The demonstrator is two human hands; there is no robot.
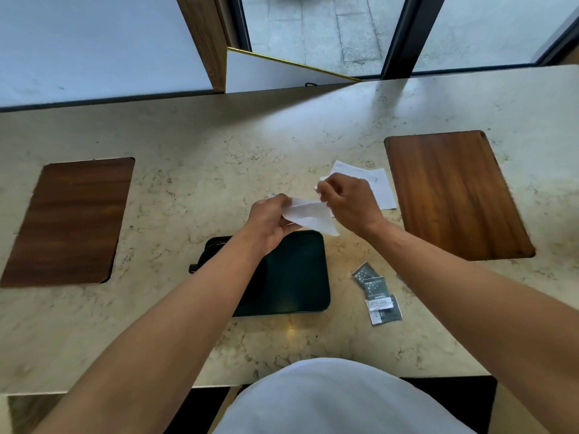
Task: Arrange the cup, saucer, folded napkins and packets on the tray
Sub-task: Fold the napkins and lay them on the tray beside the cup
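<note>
A white paper napkin point(308, 214) hangs between both hands above the far edge of the dark green tray point(294, 277). My left hand point(269, 222) pinches its left end and my right hand point(349, 200) pinches its upper right corner. More white napkins point(380, 186) lie flat on the counter behind my right hand. Three dark packets point(377, 292) lie on the counter right of the tray. A dark cup or saucer point(213, 249) sits at the tray's far left corner, mostly hidden by my left forearm.
The marble counter point(219, 158) has a wooden inlay panel at the left point(69, 223) and another at the right point(454, 195). Windows and a wooden post stand behind the counter's far edge.
</note>
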